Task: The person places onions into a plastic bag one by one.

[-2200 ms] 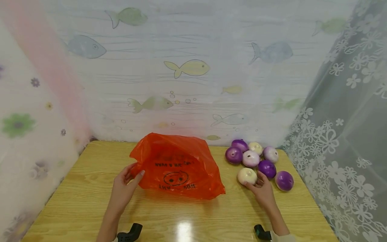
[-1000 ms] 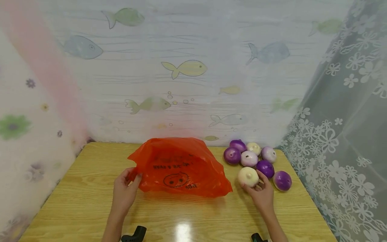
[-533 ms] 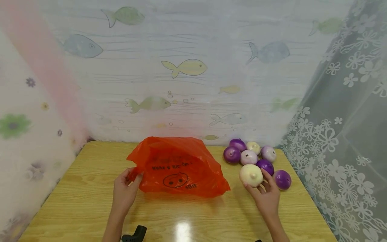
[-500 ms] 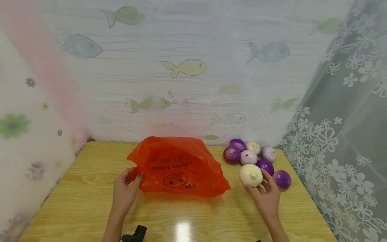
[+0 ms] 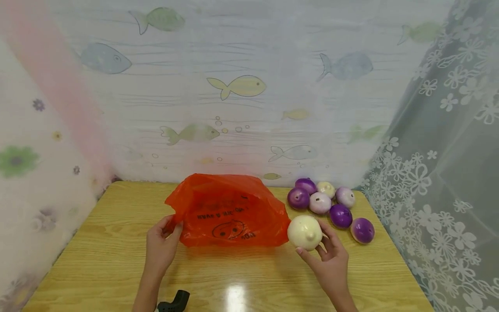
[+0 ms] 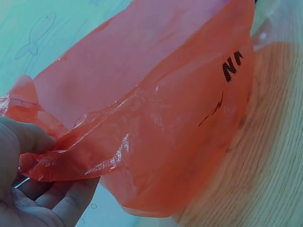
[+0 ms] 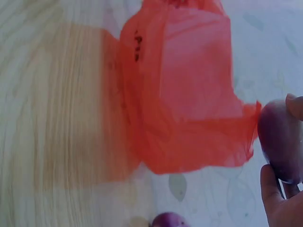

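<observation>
A red plastic bag (image 5: 234, 216) with black printing lies on the table, its mouth spread toward me. My left hand (image 5: 161, 240) pinches the bag's left rim; the left wrist view shows thumb and fingers (image 6: 78, 201) around the crumpled film. My right hand (image 5: 329, 264) grips a pale cream onion (image 5: 304, 233) between thumb and fingers, right at the bag's right edge. From the right wrist view, this onion (image 7: 279, 142) looks darker and purplish on its shaded side. Behind and right of that hand sits a group of onions, including a dark purple onion (image 5: 341, 216) and a whitish onion (image 5: 320, 203).
The wooden table (image 5: 97, 260) runs back to a fish-patterned curtain (image 5: 238, 108). A purple onion (image 5: 362, 230) sits nearest the table's right edge. A sheer flowered curtain (image 5: 448, 195) hangs on the right. The black wrist device (image 5: 175, 301) shows beside the left forearm.
My right hand has lifted the pale onion from the front of the group and carried it left to the bag's edge. The left hand still holds the rim.
</observation>
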`<control>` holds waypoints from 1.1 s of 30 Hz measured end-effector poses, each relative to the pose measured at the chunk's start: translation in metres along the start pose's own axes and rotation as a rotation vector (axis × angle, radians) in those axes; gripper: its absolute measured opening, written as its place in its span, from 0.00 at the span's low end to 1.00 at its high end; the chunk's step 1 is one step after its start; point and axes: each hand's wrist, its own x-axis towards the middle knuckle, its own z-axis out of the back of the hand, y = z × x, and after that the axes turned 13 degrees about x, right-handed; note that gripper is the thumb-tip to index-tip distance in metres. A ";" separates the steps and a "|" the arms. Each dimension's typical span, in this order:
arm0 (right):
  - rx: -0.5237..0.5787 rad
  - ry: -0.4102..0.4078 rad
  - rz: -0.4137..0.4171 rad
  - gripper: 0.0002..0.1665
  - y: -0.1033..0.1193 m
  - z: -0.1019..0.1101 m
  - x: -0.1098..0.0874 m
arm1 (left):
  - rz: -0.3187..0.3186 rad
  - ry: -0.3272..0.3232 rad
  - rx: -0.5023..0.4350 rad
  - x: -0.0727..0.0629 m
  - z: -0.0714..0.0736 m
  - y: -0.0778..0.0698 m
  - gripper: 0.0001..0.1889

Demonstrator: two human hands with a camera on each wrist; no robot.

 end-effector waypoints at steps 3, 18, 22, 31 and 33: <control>0.023 0.059 0.016 0.49 0.002 -0.007 -0.007 | -0.003 -0.005 0.002 -0.003 -0.001 -0.002 0.13; 0.113 0.270 -0.014 0.50 0.000 -0.043 -0.026 | 0.020 -0.032 -0.001 0.004 -0.007 -0.013 0.13; 0.108 0.337 -0.004 0.49 -0.008 -0.052 -0.030 | 0.016 -0.046 -0.008 0.003 -0.009 -0.011 0.11; 0.045 0.409 -0.101 0.46 -0.020 -0.078 -0.026 | -0.005 -0.076 -0.012 0.001 -0.014 -0.009 0.09; 0.032 0.395 -0.160 0.47 -0.023 -0.082 -0.023 | -0.005 -0.076 -0.012 0.001 -0.016 -0.009 0.09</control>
